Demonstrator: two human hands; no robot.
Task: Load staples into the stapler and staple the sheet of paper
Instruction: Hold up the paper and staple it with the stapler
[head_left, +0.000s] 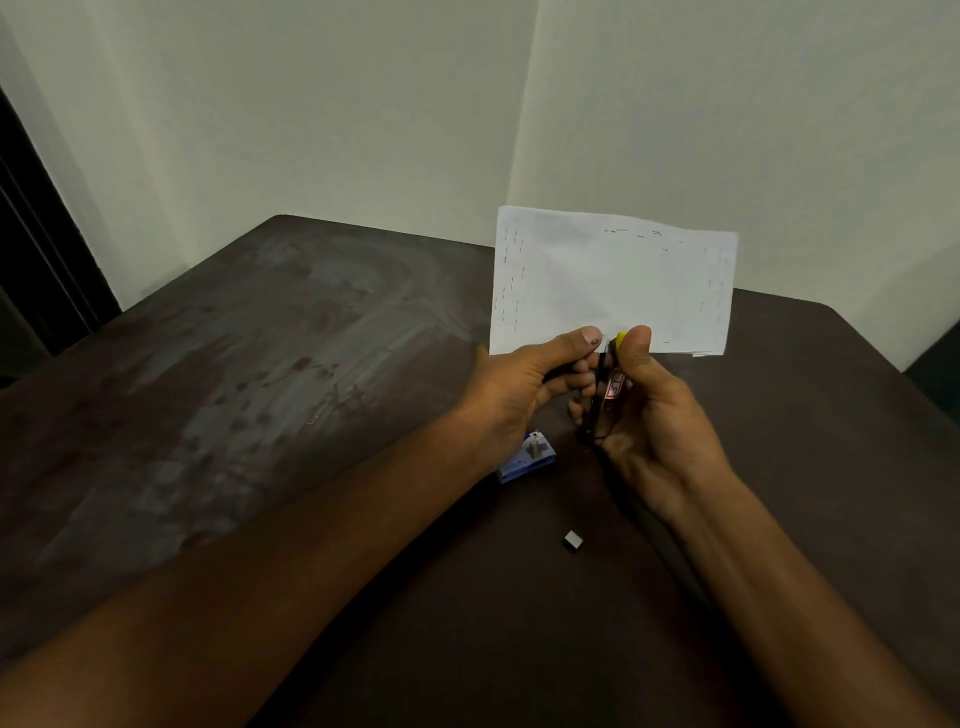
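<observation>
Small dark staple block (572, 541) on the dark tabletop (260, 415), blue staple box (527, 457) beyond it, right hand (657, 421) fingers closed round a yellow-tipped stapler (609, 387), left hand (524, 387) pinching the upright white sheet of paper (613, 280), edges dotted with staples, above the tabletop.

A white label (614, 387) with a red border on the stapler (602, 395) bears a handwritten "3"; print on the blue staple box (527, 457) is too blurred to read
</observation>
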